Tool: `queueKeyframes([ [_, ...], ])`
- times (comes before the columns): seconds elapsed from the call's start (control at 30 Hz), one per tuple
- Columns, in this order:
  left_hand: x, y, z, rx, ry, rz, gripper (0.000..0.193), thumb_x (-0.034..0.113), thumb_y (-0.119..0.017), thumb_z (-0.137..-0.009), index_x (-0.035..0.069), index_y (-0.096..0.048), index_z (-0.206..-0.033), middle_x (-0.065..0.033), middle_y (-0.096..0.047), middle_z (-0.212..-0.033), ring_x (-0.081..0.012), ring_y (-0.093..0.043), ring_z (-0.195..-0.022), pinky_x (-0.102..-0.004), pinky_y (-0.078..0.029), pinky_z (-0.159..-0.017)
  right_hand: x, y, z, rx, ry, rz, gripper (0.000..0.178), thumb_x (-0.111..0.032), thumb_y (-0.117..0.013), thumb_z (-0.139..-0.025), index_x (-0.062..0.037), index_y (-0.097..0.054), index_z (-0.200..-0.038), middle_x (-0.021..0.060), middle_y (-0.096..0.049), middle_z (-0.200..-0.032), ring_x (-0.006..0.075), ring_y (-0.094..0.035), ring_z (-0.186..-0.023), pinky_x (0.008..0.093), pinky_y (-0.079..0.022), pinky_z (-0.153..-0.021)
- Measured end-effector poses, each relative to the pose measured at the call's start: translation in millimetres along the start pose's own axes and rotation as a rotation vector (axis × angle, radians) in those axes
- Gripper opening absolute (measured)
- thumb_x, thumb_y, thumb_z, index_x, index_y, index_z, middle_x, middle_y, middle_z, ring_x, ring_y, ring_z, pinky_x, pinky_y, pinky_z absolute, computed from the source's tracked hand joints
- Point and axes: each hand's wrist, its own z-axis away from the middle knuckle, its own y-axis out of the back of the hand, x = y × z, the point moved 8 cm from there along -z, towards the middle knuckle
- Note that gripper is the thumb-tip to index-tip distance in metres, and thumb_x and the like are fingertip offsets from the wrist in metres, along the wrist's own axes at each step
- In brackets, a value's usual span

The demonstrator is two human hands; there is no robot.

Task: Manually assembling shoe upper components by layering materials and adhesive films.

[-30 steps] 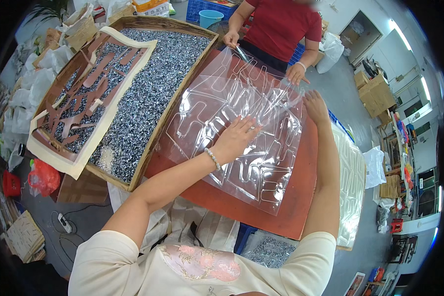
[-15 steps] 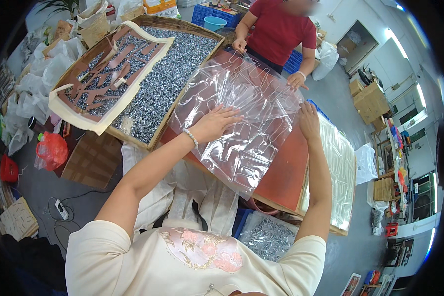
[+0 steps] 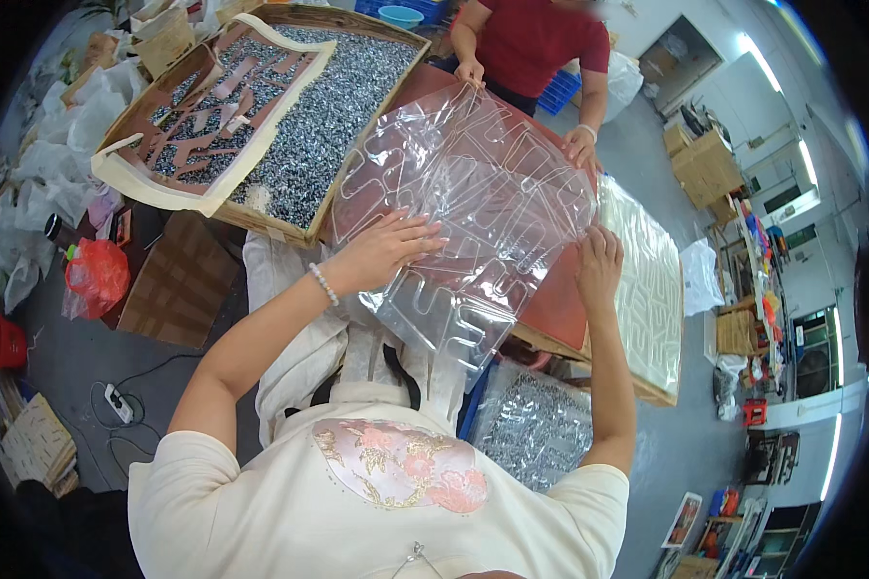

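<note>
A clear plastic sheet (image 3: 497,217) with raised looping line shapes lies over a reddish-brown board (image 3: 555,304). My left hand (image 3: 381,253) rests on the sheet's left part, palm down with fingers stretched out. At its right edge, my right hand (image 3: 600,265) has bent fingers pinching the plastic. The sheet's near corner hangs past the table edge toward me. Across the table, a co-worker's hand (image 3: 469,73) holds the far corner, and their other hand (image 3: 579,147) is by the sheet's right edge.
To the left stands a wooden tray (image 3: 396,92) of dark glittering beads, with a cream-bordered cut-out frame (image 3: 212,198) on it. A pale patterned panel (image 3: 647,289) lies right of the board. Below the table edge is a plastic-covered container (image 3: 536,425). A cardboard box (image 3: 179,280) stands on the floor.
My left hand has slid left and toward me over the sheet. My right hand's fingers have curled at the edge. The co-worker's right-side hand has moved slightly, and the whole view has shifted.
</note>
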Motion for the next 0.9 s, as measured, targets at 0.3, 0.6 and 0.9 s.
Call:
queueKeyframes([
  [0.3, 20, 8, 7, 0.051, -0.062, 0.033, 0.041, 0.016, -0.051, -0.092, 0.016, -0.049, -0.133, -0.0071, -0.048, -0.137, -0.0239, -0.041, -0.130, -0.0424, -0.026, -0.112, 33, 33, 14, 0.053, -0.389, -0.224, 0.042, -0.011, -0.063, -0.082, -0.0088, -0.056, -0.123, 0.0090, -0.053, -0.125, 0.0296, -0.045, -0.117, 0.0412, -0.032, -0.103],
  [0.6, 0, 12, 13, 0.110, -0.009, -0.085, 0.041, 0.016, -0.054, -0.089, 0.013, -0.052, -0.130, -0.0083, -0.050, -0.135, -0.0227, -0.044, -0.128, -0.0409, -0.026, -0.111, -14, -42, -95, -0.359, 0.188, -0.091, 0.076, -0.012, -0.072, -0.073, -0.0165, -0.038, -0.141, 0.0121, -0.041, -0.141, 0.0289, -0.038, -0.131, 0.0447, -0.031, -0.107],
  [0.9, -22, 10, -3, 0.106, 0.070, -0.032, 0.048, 0.014, -0.056, -0.088, 0.015, -0.047, -0.135, -0.0075, -0.046, -0.139, -0.0245, -0.040, -0.130, -0.0426, -0.026, -0.112, 21, -117, -83, -0.404, 0.123, -0.308, 0.046, -0.007, -0.048, -0.090, -0.0120, -0.045, -0.136, 0.0171, -0.049, -0.134, 0.0299, -0.041, -0.130, 0.0405, -0.034, -0.107],
])
